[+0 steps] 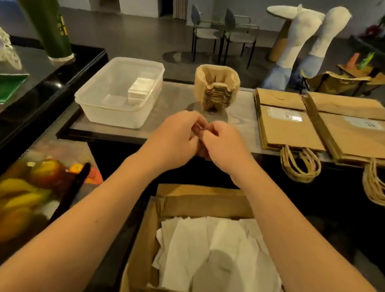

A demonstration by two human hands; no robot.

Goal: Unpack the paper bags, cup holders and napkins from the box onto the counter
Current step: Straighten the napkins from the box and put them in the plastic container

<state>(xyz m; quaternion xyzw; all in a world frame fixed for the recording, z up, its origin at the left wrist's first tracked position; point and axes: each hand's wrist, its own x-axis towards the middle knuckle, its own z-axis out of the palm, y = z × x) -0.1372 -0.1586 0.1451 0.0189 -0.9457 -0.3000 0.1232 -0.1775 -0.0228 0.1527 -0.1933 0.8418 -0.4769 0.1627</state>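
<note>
Cup holders (216, 91) stand just beyond both hands' curled fingers (210, 129).

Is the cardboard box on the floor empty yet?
Not empty. The box stands open, and loose white napkins cover what shows of its inside.

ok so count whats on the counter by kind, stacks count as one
stacks of brown paper bags: 2
stack of cup holders: 1
clear plastic tub with a stack of napkins inside: 1
total: 4
</note>
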